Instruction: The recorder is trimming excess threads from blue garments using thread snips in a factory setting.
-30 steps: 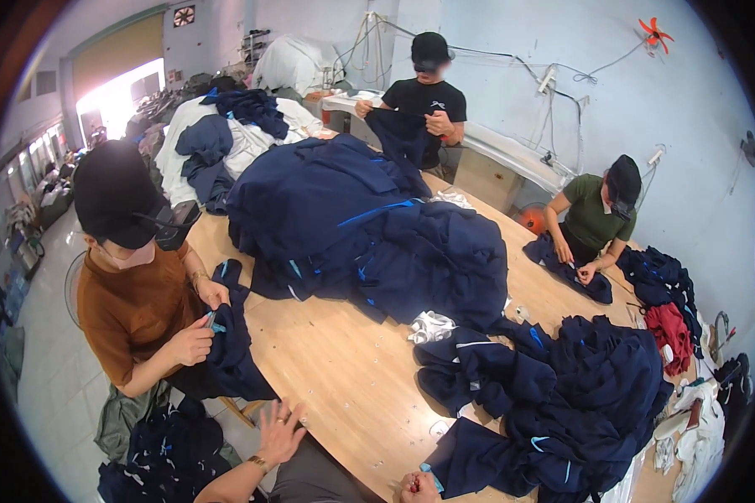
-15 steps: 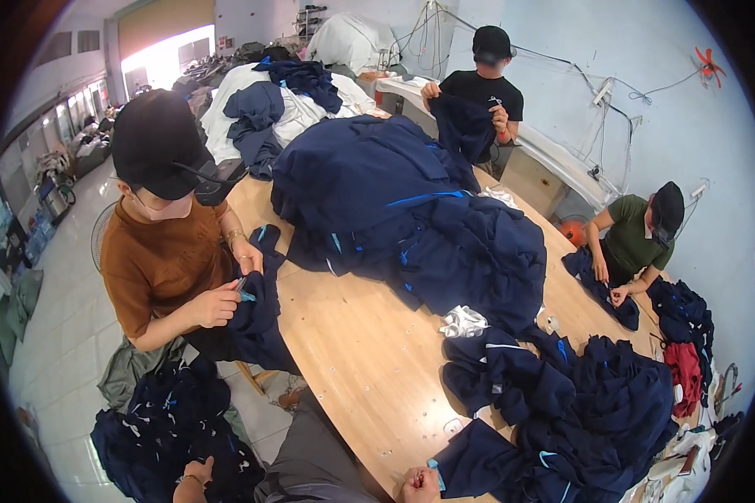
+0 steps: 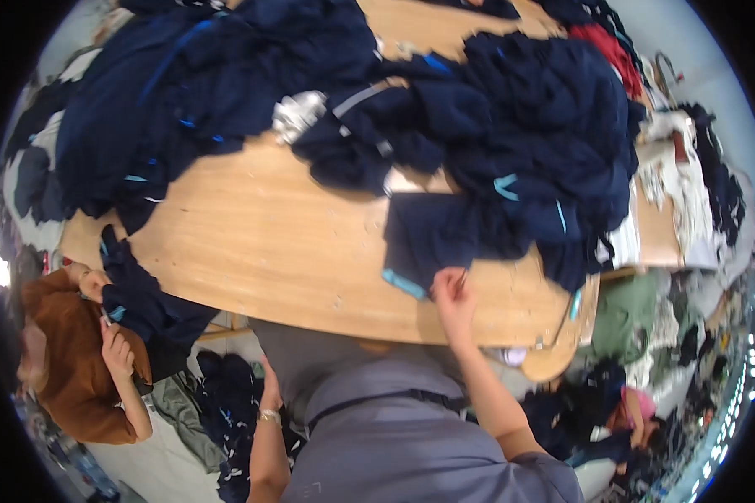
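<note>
My right hand [image 3: 455, 295] is closed at the near edge of the table, beside a navy garment piece [image 3: 428, 230] with a light blue strip [image 3: 404, 283] along its edge. A thin dark tip shows at its fingers, too blurred to name. My left hand [image 3: 271, 386] hangs low beside my thigh, fingers stretched and holding nothing. Near it, below the table, lies a pile of navy garments [image 3: 226, 394] with small pale bits. The piece by my right hand joins a large navy heap [image 3: 545, 126] on the table.
A second navy heap [image 3: 226, 75] covers the far left of the wooden table [image 3: 268, 226]. White crumpled cloth [image 3: 299, 116] lies between the heaps. At left, a person in brown [image 3: 88, 360] works on a navy garment [image 3: 151, 310]. Red cloth [image 3: 608, 57] sits at far right.
The view has tilted down toward my body. My left hand has moved from over the floor pile to beside my thigh. My right hand remains by the light blue edge.
</note>
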`<move>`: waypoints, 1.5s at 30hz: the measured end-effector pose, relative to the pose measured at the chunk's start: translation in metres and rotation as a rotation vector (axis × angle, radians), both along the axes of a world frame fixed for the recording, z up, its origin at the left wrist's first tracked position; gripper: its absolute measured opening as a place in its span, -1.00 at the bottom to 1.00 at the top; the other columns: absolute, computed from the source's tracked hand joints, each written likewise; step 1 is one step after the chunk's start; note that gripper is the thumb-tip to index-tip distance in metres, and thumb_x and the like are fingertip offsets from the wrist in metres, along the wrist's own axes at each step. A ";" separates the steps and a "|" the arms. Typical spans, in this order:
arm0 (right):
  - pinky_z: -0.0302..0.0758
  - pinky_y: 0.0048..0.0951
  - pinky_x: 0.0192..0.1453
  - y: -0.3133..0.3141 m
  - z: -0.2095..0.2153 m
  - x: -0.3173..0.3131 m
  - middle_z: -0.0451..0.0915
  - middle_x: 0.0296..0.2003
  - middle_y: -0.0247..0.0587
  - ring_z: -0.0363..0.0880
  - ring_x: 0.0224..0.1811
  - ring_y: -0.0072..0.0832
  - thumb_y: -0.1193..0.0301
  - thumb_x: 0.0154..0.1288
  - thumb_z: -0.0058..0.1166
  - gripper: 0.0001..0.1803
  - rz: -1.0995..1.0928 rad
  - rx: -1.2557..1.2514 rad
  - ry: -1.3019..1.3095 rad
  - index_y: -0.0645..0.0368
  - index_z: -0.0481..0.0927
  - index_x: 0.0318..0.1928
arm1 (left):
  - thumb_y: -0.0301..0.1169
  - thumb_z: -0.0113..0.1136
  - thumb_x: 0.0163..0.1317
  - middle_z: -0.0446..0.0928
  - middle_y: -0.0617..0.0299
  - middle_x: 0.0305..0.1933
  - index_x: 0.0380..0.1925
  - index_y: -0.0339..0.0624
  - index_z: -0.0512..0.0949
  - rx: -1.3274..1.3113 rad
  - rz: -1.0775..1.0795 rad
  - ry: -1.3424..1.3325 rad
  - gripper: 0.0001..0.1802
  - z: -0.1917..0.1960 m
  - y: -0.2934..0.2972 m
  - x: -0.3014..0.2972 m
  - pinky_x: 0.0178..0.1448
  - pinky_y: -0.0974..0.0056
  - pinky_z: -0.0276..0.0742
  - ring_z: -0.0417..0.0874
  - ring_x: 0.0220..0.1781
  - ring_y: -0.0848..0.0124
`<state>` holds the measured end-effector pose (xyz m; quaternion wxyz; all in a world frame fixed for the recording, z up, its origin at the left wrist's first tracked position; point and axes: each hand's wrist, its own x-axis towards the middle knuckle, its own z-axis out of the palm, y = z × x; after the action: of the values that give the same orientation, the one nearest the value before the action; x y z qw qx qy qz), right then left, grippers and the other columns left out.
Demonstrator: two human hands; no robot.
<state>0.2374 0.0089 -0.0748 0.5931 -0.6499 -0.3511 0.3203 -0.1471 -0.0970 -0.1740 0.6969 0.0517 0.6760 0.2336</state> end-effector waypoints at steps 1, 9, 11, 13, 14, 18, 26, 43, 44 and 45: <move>0.12 -0.68 -0.54 -0.001 0.008 0.007 0.23 -0.60 -0.48 0.12 -0.61 -0.78 0.58 0.16 0.08 -0.89 -0.060 -0.027 0.003 0.23 0.45 -0.48 | 0.47 -0.47 0.07 0.12 0.10 0.37 0.33 -0.21 0.03 -0.041 -0.018 0.014 0.07 0.010 0.000 -0.001 0.36 0.12 0.08 0.14 0.37 0.17; 0.32 -0.52 -0.40 -0.021 0.006 0.008 0.46 -0.42 -0.28 0.40 -0.49 -0.50 0.59 0.04 0.17 -0.83 0.055 -0.151 -0.426 0.23 0.43 -0.57 | 0.46 -0.41 0.08 0.10 -0.06 0.36 0.31 -0.34 0.00 0.062 -0.271 0.111 0.12 0.019 0.017 -0.001 0.34 0.17 0.15 0.15 0.37 0.13; 0.33 -0.29 -0.10 -0.007 0.008 0.010 0.49 -0.26 -0.21 0.47 -0.18 -0.26 0.51 -0.05 0.23 -0.80 0.177 0.100 -0.968 0.21 0.42 -0.59 | 0.41 -0.40 0.12 0.22 -0.36 0.21 0.19 -0.55 0.16 -0.012 -0.717 0.567 0.10 0.049 0.037 0.014 0.30 0.15 0.21 0.24 0.31 -0.02; 0.26 -0.22 0.00 0.006 0.008 0.020 0.49 -0.21 -0.21 0.42 -0.07 -0.21 0.47 -0.06 0.24 -0.78 0.087 0.115 -1.011 0.20 0.42 -0.60 | 0.37 -0.35 0.15 0.29 -0.45 0.09 0.07 -0.61 0.26 0.015 -0.942 0.641 0.05 0.085 0.056 0.029 0.26 0.12 0.25 0.29 0.24 -0.10; 0.18 -0.15 0.10 0.015 0.009 0.028 0.48 -0.16 -0.22 0.38 0.04 -0.15 0.43 -0.07 0.25 -0.76 0.022 0.130 -1.041 0.19 0.41 -0.61 | 0.32 -0.30 0.17 0.35 -0.54 -0.03 -0.04 -0.66 0.36 0.021 -1.148 0.724 0.01 0.101 0.065 0.036 0.22 0.09 0.29 0.35 0.17 -0.17; 0.19 -0.17 0.11 0.054 0.030 0.107 0.47 -0.06 -0.17 0.38 0.07 -0.16 0.43 -0.06 0.24 -0.77 -0.475 0.148 -1.155 0.17 0.42 -0.61 | 0.19 -0.06 0.15 0.45 -0.48 -0.21 -0.29 -0.63 0.47 0.180 -1.333 0.877 -0.17 0.130 0.069 0.050 0.08 -0.01 0.39 0.48 -0.03 -0.21; 0.45 -0.29 -0.19 0.100 0.077 0.253 0.42 0.06 -0.16 0.53 -0.24 -0.18 0.34 0.04 0.18 -0.74 -0.730 -0.035 -0.918 0.29 0.49 -0.53 | 0.06 0.04 0.17 0.53 -0.28 -0.24 -0.16 -0.48 0.49 0.583 -1.200 0.757 -0.34 0.141 0.097 0.077 -0.03 0.05 0.48 0.55 -0.10 -0.13; 0.32 -0.32 0.05 0.113 0.320 0.196 0.39 -0.32 -0.23 0.38 -0.16 -0.39 0.54 0.05 0.00 -0.82 0.743 0.896 0.307 0.10 0.24 -0.49 | -0.16 0.17 0.16 0.44 -0.20 0.04 0.08 -0.32 0.38 1.140 -1.068 0.553 -0.43 0.233 0.179 0.141 0.17 0.15 0.35 0.44 0.12 0.00; 0.31 -0.28 0.11 0.110 0.339 0.178 0.38 -0.30 -0.22 0.37 -0.13 -0.34 0.53 0.08 -0.01 -0.87 0.702 0.939 0.387 0.14 0.29 -0.45 | -0.20 0.23 0.11 0.42 -0.18 0.07 0.10 -0.30 0.35 1.266 -1.021 0.562 -0.40 0.246 0.193 0.158 0.18 0.14 0.34 0.42 0.14 0.01; 0.29 -0.24 0.17 0.111 0.359 0.164 0.40 -0.24 -0.18 0.38 -0.08 -0.32 0.52 0.09 -0.01 -0.90 0.742 0.988 0.436 0.20 0.35 -0.37 | -0.24 0.28 0.07 0.39 -0.17 0.09 0.12 -0.29 0.32 1.388 -0.966 0.586 -0.36 0.262 0.202 0.173 0.20 0.12 0.33 0.40 0.16 0.01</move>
<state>0.4012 0.1197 0.2840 0.7294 -0.0567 -0.5295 0.4293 0.0262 0.1045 0.0883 0.3305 0.7984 0.4376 0.2485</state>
